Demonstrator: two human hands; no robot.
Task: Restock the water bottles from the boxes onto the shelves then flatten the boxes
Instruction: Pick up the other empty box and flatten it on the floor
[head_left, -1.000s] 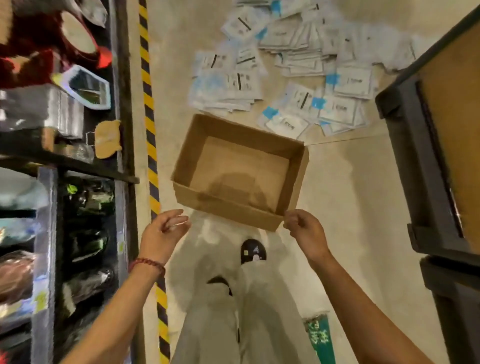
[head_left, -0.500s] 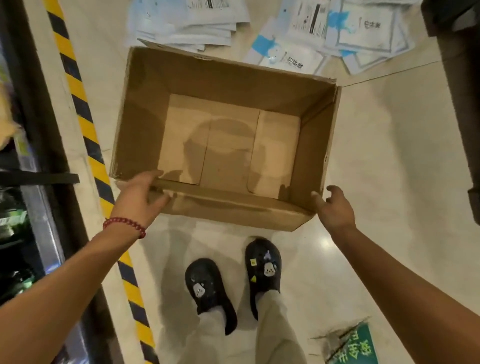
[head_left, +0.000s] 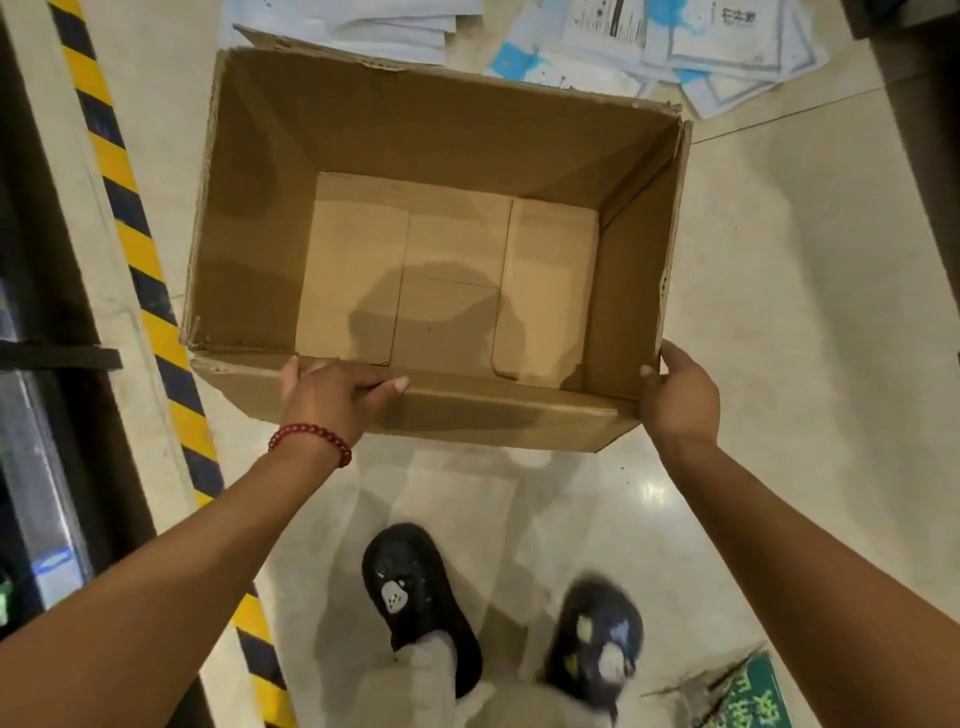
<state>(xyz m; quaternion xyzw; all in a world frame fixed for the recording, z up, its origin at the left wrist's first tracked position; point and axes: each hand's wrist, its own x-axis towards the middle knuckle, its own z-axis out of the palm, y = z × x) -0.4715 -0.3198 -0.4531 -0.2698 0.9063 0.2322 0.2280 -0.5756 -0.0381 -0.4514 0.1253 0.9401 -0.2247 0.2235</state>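
Head view, the only one. Open-topped brown corrugated cardboard box (head_left: 436, 249) sits on the pale glossy tiled floor (head_left: 805, 338), just ahead of the person's two black clog shoes (head_left: 415, 608). Inside: nothing. Bottom flaps lie folded flat and bare; no water bottles anywhere in it.

Left hand (head_left: 337, 395), red beaded bracelet (head_left: 310, 439) at the wrist, rests on the near wall of the box, fingers curled over the top edge and gripping it. Right hand (head_left: 678, 397) holds the near right corner, thumb on the outside, fingers wrapped round the edge. Both grips look firm enough to lift or turn the box.

Left margin: black-and-yellow striped hazard tape (head_left: 137, 244) along the floor, and beyond it a dark shelving unit (head_left: 31, 467), mostly out of frame and too blurred to tell what is stocked. Scattered white and blue flat paper packets (head_left: 675, 47) lie on the floor past the far side of the box.

Judgement on progress: this box reads as emptied, so its share of the restocking seems done. Flattening not yet begun; the box stands fully erect, the base closed. Left to do here: open the bottom flaps and collapse the walls. Whether other boxes wait cannot be told.
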